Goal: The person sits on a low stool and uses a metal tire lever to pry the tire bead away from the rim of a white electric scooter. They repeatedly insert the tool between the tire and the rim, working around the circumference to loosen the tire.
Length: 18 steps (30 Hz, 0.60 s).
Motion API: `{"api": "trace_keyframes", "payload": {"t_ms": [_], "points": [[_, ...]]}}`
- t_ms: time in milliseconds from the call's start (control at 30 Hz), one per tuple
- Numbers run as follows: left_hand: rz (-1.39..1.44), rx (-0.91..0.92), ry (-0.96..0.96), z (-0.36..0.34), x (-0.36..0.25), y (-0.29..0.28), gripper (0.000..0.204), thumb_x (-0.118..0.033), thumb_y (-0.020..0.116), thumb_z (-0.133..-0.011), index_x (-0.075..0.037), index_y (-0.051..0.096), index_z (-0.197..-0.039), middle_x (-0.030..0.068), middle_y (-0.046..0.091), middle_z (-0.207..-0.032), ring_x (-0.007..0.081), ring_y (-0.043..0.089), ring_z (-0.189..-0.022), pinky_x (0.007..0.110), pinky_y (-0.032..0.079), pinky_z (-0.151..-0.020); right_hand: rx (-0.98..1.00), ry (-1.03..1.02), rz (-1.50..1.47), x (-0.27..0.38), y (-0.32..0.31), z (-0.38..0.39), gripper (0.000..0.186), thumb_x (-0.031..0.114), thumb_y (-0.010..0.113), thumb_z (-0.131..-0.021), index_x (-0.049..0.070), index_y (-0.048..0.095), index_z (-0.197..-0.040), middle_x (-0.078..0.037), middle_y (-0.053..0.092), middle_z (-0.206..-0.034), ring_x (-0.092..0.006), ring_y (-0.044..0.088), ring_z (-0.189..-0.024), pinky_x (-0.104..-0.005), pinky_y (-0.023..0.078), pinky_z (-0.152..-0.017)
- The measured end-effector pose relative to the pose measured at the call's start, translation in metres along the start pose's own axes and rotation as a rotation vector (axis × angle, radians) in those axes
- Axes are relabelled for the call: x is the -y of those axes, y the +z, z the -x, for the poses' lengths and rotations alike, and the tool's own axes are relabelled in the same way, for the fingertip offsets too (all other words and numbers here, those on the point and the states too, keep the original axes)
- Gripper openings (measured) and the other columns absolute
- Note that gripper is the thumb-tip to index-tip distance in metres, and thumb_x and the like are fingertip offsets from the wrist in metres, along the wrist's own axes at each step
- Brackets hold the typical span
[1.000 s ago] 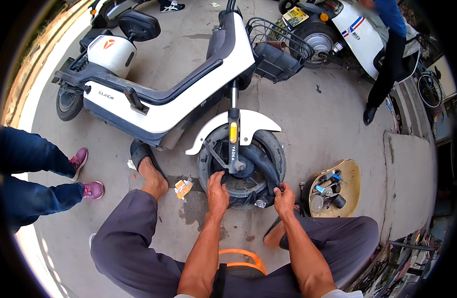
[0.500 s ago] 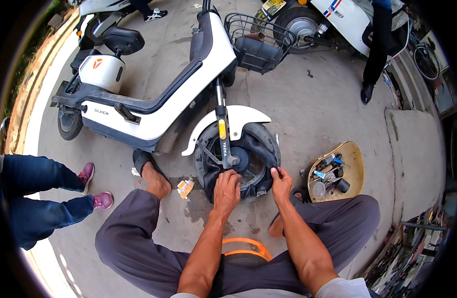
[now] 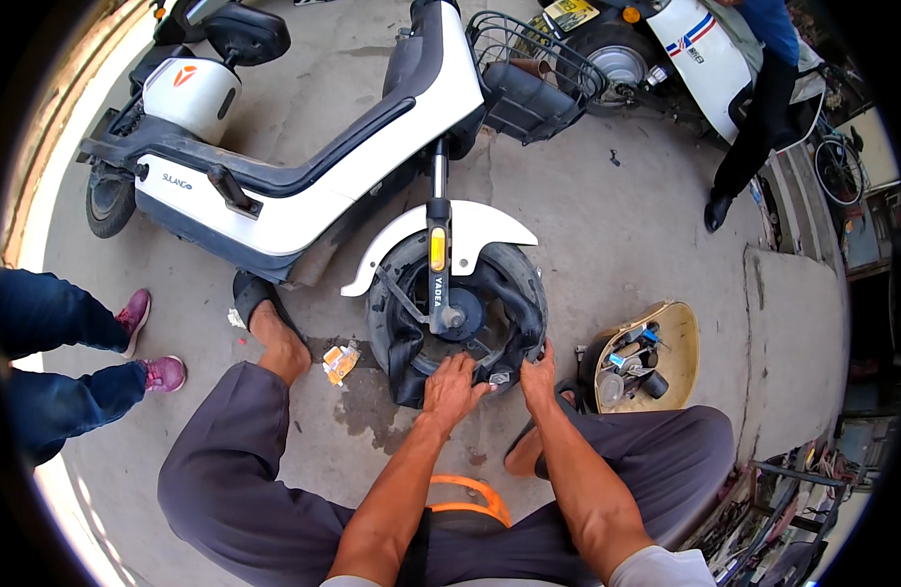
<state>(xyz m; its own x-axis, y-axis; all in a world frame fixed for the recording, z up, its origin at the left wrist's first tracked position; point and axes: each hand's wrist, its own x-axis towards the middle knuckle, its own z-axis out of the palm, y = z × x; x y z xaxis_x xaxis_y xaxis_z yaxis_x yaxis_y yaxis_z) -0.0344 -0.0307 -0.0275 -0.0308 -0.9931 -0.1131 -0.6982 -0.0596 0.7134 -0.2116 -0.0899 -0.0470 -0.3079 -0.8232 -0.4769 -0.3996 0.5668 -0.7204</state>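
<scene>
In front of me stands a white electric scooter [image 3: 274, 210] whose front wheel has a black tyre [image 3: 380, 293]. A limp black inner tube [image 3: 404, 377] bulges out of the tyre around the rim, in folds at the lower left and right. My left hand [image 3: 455, 389] is closed over the tube at the wheel's bottom, fingers bent towards the rim and thumb pointing right. At the wheel's lower right edge, my right hand [image 3: 539, 382] grips the tyre, its thumb up along the side; some fingers are hidden behind it.
Right of the wheel sits a cut-open yellowish tub [image 3: 677, 357] of small tools and tubes. A crumpled orange-and-white packet [image 3: 341, 363] lies left. A person in jeans [image 3: 69, 313] stands at the left; another scooter [image 3: 695, 64] and a dark-trousered leg [image 3: 754, 137] are at the far right.
My right hand has moved slightly down and left, closer to the left hand along the wheel's lower edge. The left thumb now sticks out to the right. The whole view has shifted a little.
</scene>
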Motion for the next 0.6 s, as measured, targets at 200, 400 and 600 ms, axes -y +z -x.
{"api": "trace_keyframes", "payload": {"t_ms": [200,400,600], "points": [[0.078,-0.098,-0.172,-0.018,-0.004,0.008,0.041,-0.036,0.079,-0.078,-0.003,0.062,-0.094,0.0143,0.068,-0.095,0.0361,0.064,-0.093,0.048,0.050,-0.079,-0.117,-0.115,0.199,0.011,0.006,-0.018,0.091,0.023,0.076,-0.079,-0.002,0.025,-0.149,-0.032,0.055,-0.132,-0.0424,0.054,-0.126,-0.0424,0.042,-0.105],[0.060,-0.054,-0.295,-0.035,-0.002,0.010,0.041,-0.039,0.080,-0.076,-0.002,0.063,-0.083,0.0160,0.070,-0.086,0.0368,0.067,-0.086,0.048,0.051,-0.074,-0.113,-0.075,0.295,0.030,0.004,-0.007,0.097,0.019,0.077,-0.076,-0.004,0.017,-0.150,-0.036,0.051,-0.134,-0.0456,0.052,-0.126,-0.0431,0.040,-0.108],[-0.002,0.010,-0.356,-0.039,-0.002,0.005,0.039,-0.036,0.080,-0.077,-0.003,0.066,-0.092,0.0168,0.073,-0.089,0.0375,0.069,-0.085,0.049,0.054,-0.075,-0.039,-0.001,0.250,0.043,0.001,0.007,0.100,0.013,0.076,-0.073,-0.005,0.015,-0.150,-0.035,0.043,-0.140,-0.0455,0.046,-0.131,-0.0421,0.038,-0.111]]}}
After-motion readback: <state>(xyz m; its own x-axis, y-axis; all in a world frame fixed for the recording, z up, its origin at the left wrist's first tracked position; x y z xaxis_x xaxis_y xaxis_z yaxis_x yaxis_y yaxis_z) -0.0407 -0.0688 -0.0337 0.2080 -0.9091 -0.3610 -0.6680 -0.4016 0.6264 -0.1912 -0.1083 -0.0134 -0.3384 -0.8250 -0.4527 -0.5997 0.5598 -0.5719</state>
